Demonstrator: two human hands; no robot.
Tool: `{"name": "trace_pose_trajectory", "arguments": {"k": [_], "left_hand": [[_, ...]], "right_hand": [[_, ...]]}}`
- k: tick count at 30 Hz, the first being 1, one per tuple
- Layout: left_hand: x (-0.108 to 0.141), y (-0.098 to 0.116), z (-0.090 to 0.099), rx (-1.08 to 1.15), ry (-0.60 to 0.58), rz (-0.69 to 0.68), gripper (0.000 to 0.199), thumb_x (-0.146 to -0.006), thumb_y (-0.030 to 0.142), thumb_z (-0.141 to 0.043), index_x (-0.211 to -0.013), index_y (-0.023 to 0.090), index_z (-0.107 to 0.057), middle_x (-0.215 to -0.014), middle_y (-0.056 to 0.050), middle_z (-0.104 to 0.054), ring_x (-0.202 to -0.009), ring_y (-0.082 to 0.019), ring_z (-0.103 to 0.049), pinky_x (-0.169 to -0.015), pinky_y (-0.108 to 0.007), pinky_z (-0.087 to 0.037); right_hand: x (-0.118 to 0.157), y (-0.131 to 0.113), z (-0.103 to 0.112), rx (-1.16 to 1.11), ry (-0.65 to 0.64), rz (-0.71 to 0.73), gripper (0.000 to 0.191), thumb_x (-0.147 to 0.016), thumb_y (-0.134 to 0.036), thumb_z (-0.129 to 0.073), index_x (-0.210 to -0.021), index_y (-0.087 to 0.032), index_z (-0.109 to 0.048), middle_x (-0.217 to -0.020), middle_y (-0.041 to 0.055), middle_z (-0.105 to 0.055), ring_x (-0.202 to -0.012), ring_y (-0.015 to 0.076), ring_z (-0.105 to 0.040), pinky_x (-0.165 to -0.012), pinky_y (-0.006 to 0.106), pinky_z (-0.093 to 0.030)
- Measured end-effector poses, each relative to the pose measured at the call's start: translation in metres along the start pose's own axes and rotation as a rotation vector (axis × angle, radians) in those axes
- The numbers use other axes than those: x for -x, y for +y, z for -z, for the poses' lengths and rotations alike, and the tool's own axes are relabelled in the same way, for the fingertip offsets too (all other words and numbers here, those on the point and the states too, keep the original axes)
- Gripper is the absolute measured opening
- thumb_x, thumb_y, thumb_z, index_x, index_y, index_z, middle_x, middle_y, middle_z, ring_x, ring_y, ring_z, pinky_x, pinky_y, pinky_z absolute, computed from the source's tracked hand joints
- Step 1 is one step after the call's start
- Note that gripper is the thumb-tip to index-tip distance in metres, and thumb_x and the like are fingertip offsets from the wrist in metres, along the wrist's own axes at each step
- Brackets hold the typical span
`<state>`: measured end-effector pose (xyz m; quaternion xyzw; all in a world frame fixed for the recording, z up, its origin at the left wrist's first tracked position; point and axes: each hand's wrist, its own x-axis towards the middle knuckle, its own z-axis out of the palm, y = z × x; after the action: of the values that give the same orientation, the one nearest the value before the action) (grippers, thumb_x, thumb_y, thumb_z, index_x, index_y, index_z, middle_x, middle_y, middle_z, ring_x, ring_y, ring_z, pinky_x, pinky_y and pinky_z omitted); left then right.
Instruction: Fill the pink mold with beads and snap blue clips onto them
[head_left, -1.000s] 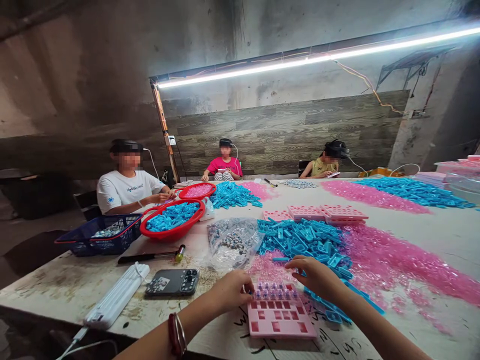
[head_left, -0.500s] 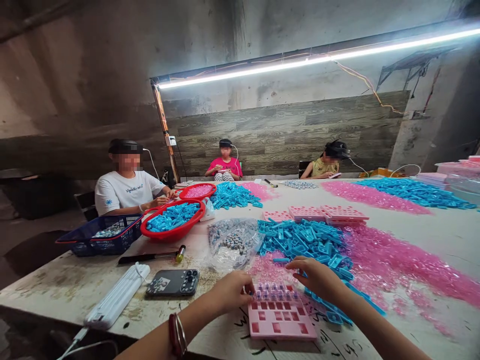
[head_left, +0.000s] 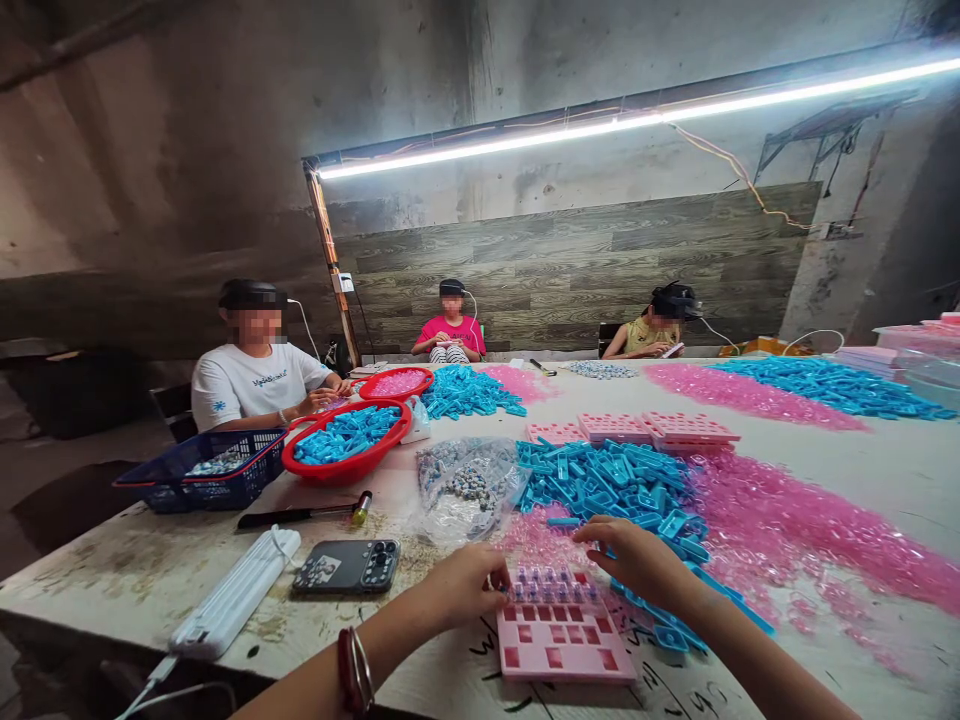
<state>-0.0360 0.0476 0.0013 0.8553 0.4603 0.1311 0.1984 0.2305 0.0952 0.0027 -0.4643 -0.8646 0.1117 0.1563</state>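
1. The pink tray (head_left: 580, 662) lies flat on the table (head_left: 840, 460) before you, clear pieces (head_left: 551, 582) filling its far rows.
2. Your left hand (head_left: 469, 582) is at the tray's far left edge, thumb and fingertips narrow; you can't tell whether they hold anything.
3. Your right hand (head_left: 634, 560) hovers past the tray's far right corner, thumb and fingers loosely apart.
4. Beyond it are the blue pieces (head_left: 611, 478), a bag of beads (head_left: 469, 488) to their left.
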Motion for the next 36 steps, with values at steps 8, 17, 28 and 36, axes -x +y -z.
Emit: {"name": "trace_pose_trajectory", "arguments": {"k": [8,17,28,36], "left_hand": [[0.0,0.002,0.0,0.002,-0.013,0.012,0.008,-0.073,0.02,-0.059,-0.081,0.017,-0.062,-0.084,-0.001,-0.061,-0.078,-0.015,-0.054,-0.065,-0.021,-0.035],[0.002,0.0,0.0,-0.023,0.017,0.054,0.019,-0.067,0.026,-0.065,-0.084,0.019,-0.061,-0.083,0.0,-0.061,-0.075,-0.015,-0.053,-0.06,-0.02,-0.035],[0.001,0.003,-0.001,-0.084,0.032,0.146,0.012,-0.068,0.023,-0.059,-0.074,0.016,-0.066,-0.074,-0.002,-0.064,-0.068,-0.014,-0.054,-0.057,-0.021,-0.033],[0.001,0.003,-0.001,-0.094,0.036,0.123,0.014,-0.066,0.021,-0.058,-0.075,0.017,-0.068,-0.072,-0.002,-0.065,-0.066,-0.014,-0.055,-0.057,-0.02,-0.035]], "right_hand": [[0.0,0.0,-0.001,-0.002,0.002,0.001,0.029,-0.078,-0.015,-0.047,-0.1,-0.023,-0.064,-0.103,0.0048,-0.064,-0.09,0.0212,-0.061,-0.076,0.033,-0.045],[-0.005,0.009,-0.011,-0.065,0.087,0.055,0.018,-0.08,-0.022,-0.047,-0.094,-0.019,-0.057,-0.082,0.0042,-0.064,-0.077,0.0192,-0.059,-0.069,0.031,-0.045],[0.0,-0.002,-0.003,-0.052,0.069,0.029,0.018,-0.077,-0.021,-0.051,-0.093,-0.021,-0.058,-0.087,0.0043,-0.065,-0.081,0.0208,-0.058,-0.071,0.033,-0.044],[0.001,-0.015,0.005,-0.033,0.043,-0.011,0.019,-0.074,-0.016,-0.055,-0.092,-0.02,-0.06,-0.086,0.0042,-0.066,-0.082,0.0207,-0.059,-0.07,0.033,-0.044]]}}
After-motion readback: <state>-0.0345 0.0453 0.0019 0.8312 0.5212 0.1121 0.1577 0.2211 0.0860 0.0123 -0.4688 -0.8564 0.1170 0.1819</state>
